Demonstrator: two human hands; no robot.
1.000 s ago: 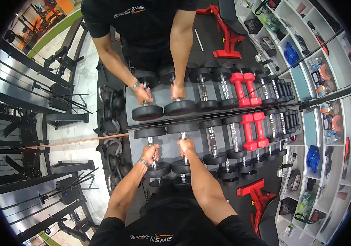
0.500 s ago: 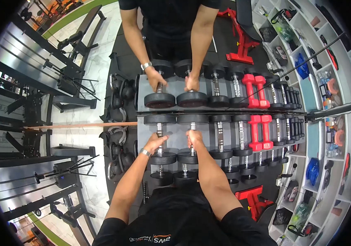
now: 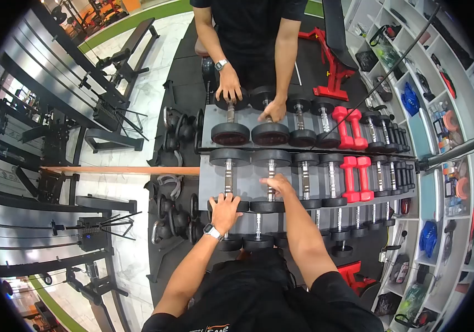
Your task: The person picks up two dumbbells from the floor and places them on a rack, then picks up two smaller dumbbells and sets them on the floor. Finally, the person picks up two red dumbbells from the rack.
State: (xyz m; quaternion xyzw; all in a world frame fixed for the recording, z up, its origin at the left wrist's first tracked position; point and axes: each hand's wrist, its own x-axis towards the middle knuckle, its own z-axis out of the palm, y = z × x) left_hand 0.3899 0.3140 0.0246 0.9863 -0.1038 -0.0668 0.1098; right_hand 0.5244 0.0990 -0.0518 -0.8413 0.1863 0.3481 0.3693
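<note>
I stand at a grey dumbbell rack (image 3: 210, 182) set against a mirror. My left hand (image 3: 225, 212) lies with spread fingers on the near head of the leftmost black dumbbell (image 3: 228, 166). My right hand (image 3: 277, 185) rests with loose fingers on the chrome handle of the second black dumbbell (image 3: 271, 159). Both dumbbells lie on the rack's top shelf. A watch (image 3: 212, 231) is on my left wrist. The mirror above shows my own reflection (image 3: 248, 33) with both hands on the same weights.
More black dumbbells and a red pair (image 3: 357, 178) fill the rack to the right, with smaller ones on the lower shelf. Kettlebells (image 3: 173, 216) stand on the floor at left. A red bench (image 3: 353, 274) and white shelving (image 3: 442, 182) are on the right, cable machines (image 3: 54, 138) far left.
Both hands have let go of the dumbbell handles. My left hand slid back onto the near head, my right hand opened over the handle, and my head has pulled back from the rack.
</note>
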